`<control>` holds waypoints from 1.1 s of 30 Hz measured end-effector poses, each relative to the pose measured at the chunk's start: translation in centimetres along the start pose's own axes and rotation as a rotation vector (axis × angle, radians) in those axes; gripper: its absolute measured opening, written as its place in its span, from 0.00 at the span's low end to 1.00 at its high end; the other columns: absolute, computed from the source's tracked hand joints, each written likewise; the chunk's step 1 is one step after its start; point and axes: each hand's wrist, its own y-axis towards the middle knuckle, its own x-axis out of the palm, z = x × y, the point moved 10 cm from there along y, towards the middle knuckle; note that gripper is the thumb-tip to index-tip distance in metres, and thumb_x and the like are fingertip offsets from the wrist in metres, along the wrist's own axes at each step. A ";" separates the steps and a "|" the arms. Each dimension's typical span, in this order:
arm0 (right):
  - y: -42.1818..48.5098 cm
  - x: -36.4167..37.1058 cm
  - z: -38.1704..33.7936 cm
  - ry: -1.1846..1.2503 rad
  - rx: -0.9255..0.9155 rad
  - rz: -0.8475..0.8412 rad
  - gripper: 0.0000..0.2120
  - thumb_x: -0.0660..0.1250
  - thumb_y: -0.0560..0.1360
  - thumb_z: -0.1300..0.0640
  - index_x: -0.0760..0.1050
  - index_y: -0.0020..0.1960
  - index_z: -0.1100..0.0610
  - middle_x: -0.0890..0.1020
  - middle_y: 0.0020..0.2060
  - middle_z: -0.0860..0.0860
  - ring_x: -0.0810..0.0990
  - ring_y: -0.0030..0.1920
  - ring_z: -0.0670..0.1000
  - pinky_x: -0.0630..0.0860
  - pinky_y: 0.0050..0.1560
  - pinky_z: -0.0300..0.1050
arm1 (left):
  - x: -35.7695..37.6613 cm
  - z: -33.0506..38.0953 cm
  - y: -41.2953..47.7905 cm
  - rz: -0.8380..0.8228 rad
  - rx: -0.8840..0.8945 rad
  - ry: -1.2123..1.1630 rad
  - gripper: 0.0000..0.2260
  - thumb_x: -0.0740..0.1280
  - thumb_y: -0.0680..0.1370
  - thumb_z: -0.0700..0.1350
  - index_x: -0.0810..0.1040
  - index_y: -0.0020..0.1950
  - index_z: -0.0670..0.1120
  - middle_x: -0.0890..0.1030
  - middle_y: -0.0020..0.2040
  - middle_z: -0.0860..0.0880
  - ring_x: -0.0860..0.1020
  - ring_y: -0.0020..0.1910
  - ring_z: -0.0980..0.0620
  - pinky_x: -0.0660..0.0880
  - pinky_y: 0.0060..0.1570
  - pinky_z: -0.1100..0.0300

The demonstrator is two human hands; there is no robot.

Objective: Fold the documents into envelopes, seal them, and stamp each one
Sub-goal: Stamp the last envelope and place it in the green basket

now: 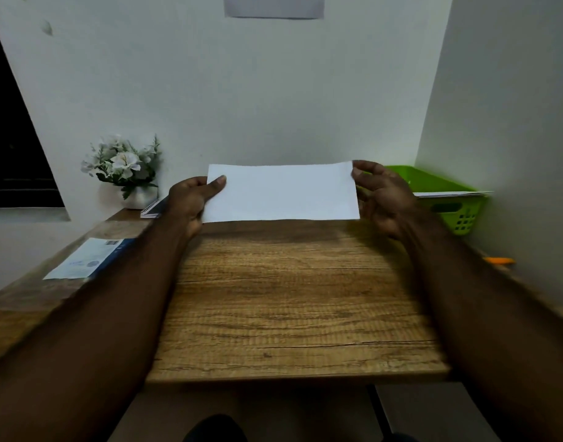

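Desk [289, 298]: wooden, lying under both grips; the bare grain on the person's side of the grips looks like the best place to press a crease.
Sheet [283, 193]: white, wide and short, held in the air between the two grips over the far part of the desk; whether it is a document folded once or an envelope cannot be told.
Left grip [190, 199]: holds the sheet's left edge; thumb lies on top, fingers are hidden beneath.
Right grip [385, 199]: pinches the sheet's upper right corner with the fingertips; the lower fingers curl loosely beside the right edge.
Basket [458, 215]: green, just outside the right grip; flat white papers [449, 194] rest across its rim.
Packet [88, 260]: blue and white, flat on the desk, outside the left grip and nearer the person.
Step in hand: probably squaring the sheet for a fold.
Doing it well: lower the sheet to the desk; match corners before creasing; hold one side down while the other grip runs along the fold.
Risk: a fold made in the air may skew; then it would sit badly in an envelope.
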 end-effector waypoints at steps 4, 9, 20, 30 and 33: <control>0.7 -0.2 0.3 -0.298 -0.073 0.059 0.03 0.71 0.77 0.62 0.80 0.51 0.59 0.83 0.44 0.54 0.82 0.44 0.51 0.81 0.44 0.45 | -0.1 0.2 -0.1 -0.003 0.011 0.005 0.07 0.76 0.73 0.39 0.80 0.47 0.41 0.86 0.41 0.44 0.86 0.39 0.47 0.83 0.37 0.52; 0.6 0.2 -0.5 -0.674 -0.194 0.048 0.10 0.76 0.73 0.58 0.83 0.53 0.56 0.86 0.42 0.54 0.82 0.39 0.50 0.80 0.40 0.49 | 0.5 0.6 -0.2 -0.072 0.011 0.040 0.07 0.75 0.73 0.40 0.81 0.49 0.40 0.86 0.46 0.43 0.86 0.43 0.47 0.83 0.41 0.51; -3.8 6.7 2.0 -0.620 0.218 -0.570 0.13 0.69 0.78 0.61 0.81 0.61 0.62 0.85 0.53 0.60 0.86 0.50 0.58 0.82 0.46 0.48 | 4.5 0.6 -1.5 -0.342 -0.023 0.293 0.23 0.80 0.62 0.48 0.82 0.53 0.39 0.86 0.50 0.41 0.85 0.46 0.45 0.82 0.45 0.51; -0.7 3.0 0.3 -0.303 0.030 -0.083 0.14 0.69 0.77 0.65 0.76 0.62 0.62 0.85 0.55 0.58 0.85 0.48 0.57 0.83 0.50 0.57 | -1.7 3.9 0.4 0.326 0.211 0.311 0.12 0.74 0.75 0.53 0.78 0.37 0.47 0.83 0.39 0.47 0.83 0.34 0.50 0.81 0.40 0.52; -0.7 3.5 1.1 -0.080 0.049 -0.034 0.17 0.67 0.77 0.70 0.74 0.65 0.64 0.84 0.58 0.59 0.86 0.51 0.58 0.83 0.45 0.56 | 0.3 1.9 0.0 0.214 0.062 0.232 0.14 0.73 0.76 0.53 0.80 0.48 0.42 0.83 0.45 0.47 0.84 0.39 0.49 0.82 0.41 0.54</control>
